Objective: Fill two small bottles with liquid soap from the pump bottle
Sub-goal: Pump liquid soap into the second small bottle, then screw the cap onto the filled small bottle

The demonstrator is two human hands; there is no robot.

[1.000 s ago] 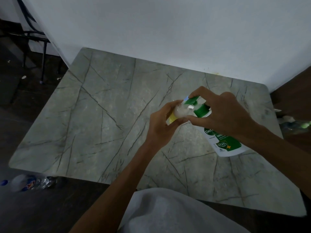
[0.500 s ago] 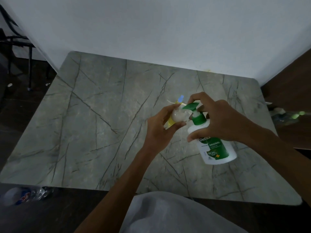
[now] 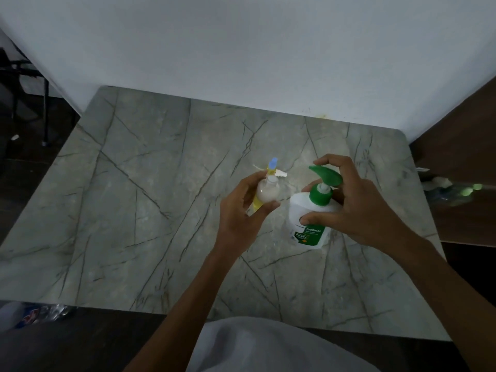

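Nearest the camera, a pale cloth (image 3: 268,345) fills the bottom edge and both bare forearms reach out over it, above the veined stone table (image 3: 134,210). Left hand (image 3: 241,210) is up off the surface, thumb and fingers curled round a small bottle (image 3: 265,194) of milky liquid, its mouth uncapped and facing up. Just to its right, the right hand (image 3: 359,208) wraps the pump bottle (image 3: 306,218), which stands on the table: thumb pressed on the white front, fingers arched round the back and over the green pump head (image 3: 326,175). Whether they touch the head, I can't say.

Behind the small bottle there's a yellow bottle with a blue cap (image 3: 272,167), mostly hidden, and I can't tell if the left hand holds it too. A small white piece (image 3: 281,173) lies beside it, too blurred to identify.
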